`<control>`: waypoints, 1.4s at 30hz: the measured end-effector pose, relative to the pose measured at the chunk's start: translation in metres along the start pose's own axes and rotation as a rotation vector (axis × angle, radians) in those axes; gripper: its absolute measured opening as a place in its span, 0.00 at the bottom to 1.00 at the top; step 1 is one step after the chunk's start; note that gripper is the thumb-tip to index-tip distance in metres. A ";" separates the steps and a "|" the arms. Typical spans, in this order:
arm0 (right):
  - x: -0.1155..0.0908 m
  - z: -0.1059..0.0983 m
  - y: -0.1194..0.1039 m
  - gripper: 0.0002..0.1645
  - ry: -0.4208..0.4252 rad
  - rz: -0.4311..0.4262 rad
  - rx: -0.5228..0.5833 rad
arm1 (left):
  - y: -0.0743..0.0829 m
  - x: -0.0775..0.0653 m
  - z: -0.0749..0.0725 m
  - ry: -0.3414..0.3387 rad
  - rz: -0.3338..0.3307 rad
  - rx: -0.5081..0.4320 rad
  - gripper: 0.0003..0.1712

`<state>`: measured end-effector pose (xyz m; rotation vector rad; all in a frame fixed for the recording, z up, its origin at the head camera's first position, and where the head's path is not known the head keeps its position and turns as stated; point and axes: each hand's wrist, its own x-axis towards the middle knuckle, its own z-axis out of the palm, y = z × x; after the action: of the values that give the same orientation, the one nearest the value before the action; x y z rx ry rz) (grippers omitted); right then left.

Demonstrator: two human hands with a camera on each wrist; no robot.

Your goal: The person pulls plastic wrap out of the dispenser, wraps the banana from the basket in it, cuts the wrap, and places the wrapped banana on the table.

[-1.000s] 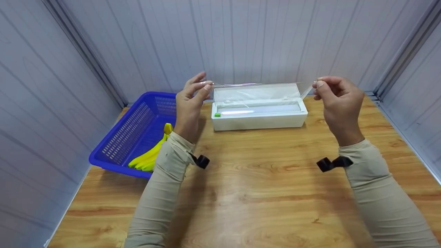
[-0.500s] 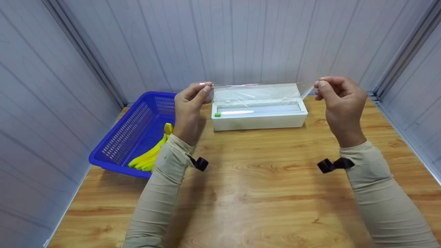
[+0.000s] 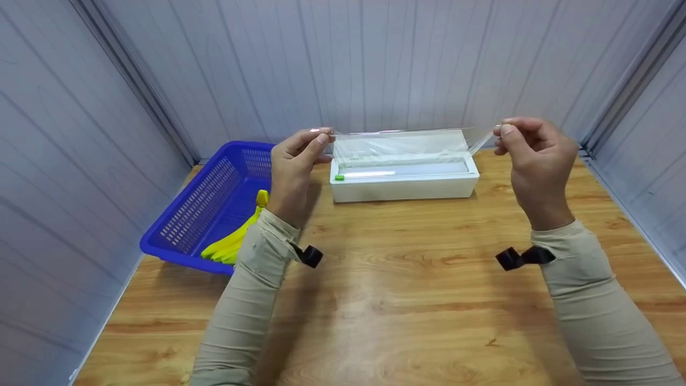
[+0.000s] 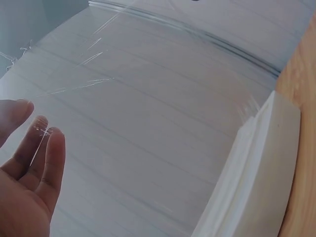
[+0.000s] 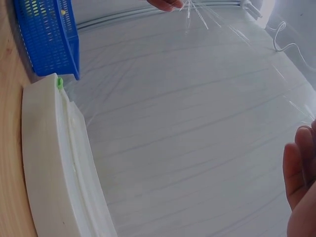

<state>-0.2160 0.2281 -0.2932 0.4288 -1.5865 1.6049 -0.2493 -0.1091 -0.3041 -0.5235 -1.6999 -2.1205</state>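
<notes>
A sheet of clear plastic wrap (image 3: pixel 396 140) stretches between both hands, above a white cling film dispenser box (image 3: pixel 404 188) whose lid stands raised at the back. My left hand (image 3: pixel 295 171) pinches the film's left corner between thumb and fingers. The right corner is pinched by my right hand (image 3: pixel 538 166), raised beyond the box's right end. In the left wrist view the film shows as faint creases running from the left fingertips (image 4: pixel 55 138). A green slide cutter (image 3: pixel 339 177) sits at the left end of the box's front rim.
On the left a blue plastic basket (image 3: pixel 185 256) holds a bunch of yellow bananas (image 3: pixel 230 244), partly hidden by the left forearm. The box stands on a wooden table (image 3: pixel 407 300) close to the panelled back wall (image 3: pixel 386 64). A white cable (image 5: pixel 291 44) shows in the right wrist view.
My left fingers, spread a second ago, have closed on the film's corner. My right hand has drifted slightly to the right, drawing the film wider.
</notes>
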 end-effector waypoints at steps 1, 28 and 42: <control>0.000 0.001 -0.002 0.05 0.000 -0.001 0.004 | 0.000 0.000 0.000 0.000 0.004 0.000 0.08; 0.002 0.002 -0.022 0.04 0.029 0.033 0.154 | 0.015 0.001 0.008 -0.047 0.030 -0.114 0.07; 0.006 -0.003 -0.025 0.03 0.046 -0.021 0.181 | 0.023 -0.002 0.013 -0.077 0.009 -0.162 0.07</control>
<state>-0.2006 0.2293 -0.2725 0.4992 -1.4038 1.7366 -0.2355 -0.1009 -0.2833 -0.6655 -1.5702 -2.2707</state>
